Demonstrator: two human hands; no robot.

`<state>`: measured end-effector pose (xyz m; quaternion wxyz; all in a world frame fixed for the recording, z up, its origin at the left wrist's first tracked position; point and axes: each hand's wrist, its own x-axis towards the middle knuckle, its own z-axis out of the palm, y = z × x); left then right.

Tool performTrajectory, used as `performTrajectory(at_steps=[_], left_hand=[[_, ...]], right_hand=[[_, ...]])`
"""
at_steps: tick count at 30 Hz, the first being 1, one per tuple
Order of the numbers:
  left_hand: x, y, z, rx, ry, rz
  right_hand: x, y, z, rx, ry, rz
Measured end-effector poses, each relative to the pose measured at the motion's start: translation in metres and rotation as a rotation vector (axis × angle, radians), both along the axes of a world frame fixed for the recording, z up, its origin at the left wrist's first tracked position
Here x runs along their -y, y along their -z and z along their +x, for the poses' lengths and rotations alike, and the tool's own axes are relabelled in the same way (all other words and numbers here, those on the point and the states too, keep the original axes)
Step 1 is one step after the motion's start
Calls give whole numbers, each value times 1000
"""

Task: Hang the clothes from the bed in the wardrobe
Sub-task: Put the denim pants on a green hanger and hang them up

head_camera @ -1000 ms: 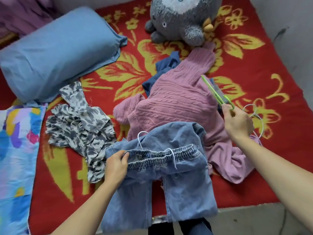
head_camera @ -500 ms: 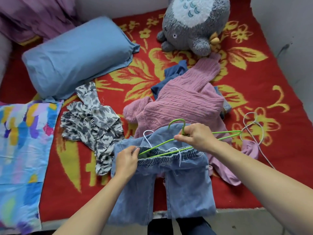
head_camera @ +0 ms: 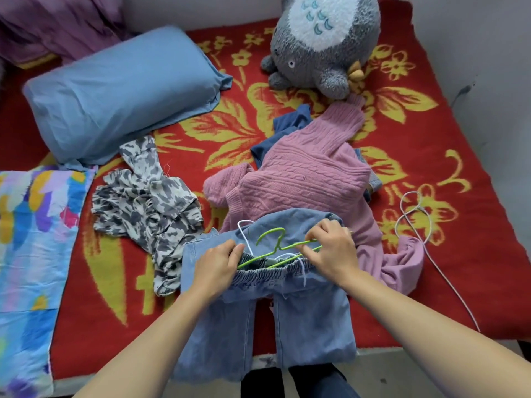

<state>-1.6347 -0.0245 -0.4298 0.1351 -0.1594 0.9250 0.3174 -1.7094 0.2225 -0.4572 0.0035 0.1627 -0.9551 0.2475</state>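
Jeans [head_camera: 313,320] lie at the bed's [head_camera: 431,268] front edge, soft, heavyish denim; our left hand [head_camera: 218,265] pinches the elastic waistband [head_camera: 267,273], right hand [head_camera: 330,251] grips the thin green hanger [head_camera: 260,259], so we'd carry by its hook [head_camera: 270,231].

Home bedroom: bed [head_camera: 448,156], pillow [head_camera: 120,90], plush toy [head_camera: 324,44].

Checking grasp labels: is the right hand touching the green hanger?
Touching. In the head view the right hand pinches the green hanger over the jeans waistband.
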Motion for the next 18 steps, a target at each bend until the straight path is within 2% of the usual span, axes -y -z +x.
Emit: performTrajectory(at_steps=[2, 5, 8, 9, 11, 15, 18], left_hand=[[-2, 0, 1, 4, 12, -43], [-7, -1, 2, -43, -29, -59], [-5, -5, 1, -104, -109, -54], [-2, -5, 1, -123, -136, -38], [4, -6, 2, -152, -157, -10], [9, -8, 8, -172, -129, 1], [16, -10, 12, -193, -198, -1]], right_hand=[[-14, 15, 6, 25, 170, 66], [-19, 29, 15, 214, 459, 46], [-14, 33, 22, 233, 654, 24], [-14, 35, 20, 293, 733, -15], [-13, 47, 13, 563, 856, -148], [2, 61, 11, 1065, 866, -524], [6, 55, 21, 1334, 611, -692]])
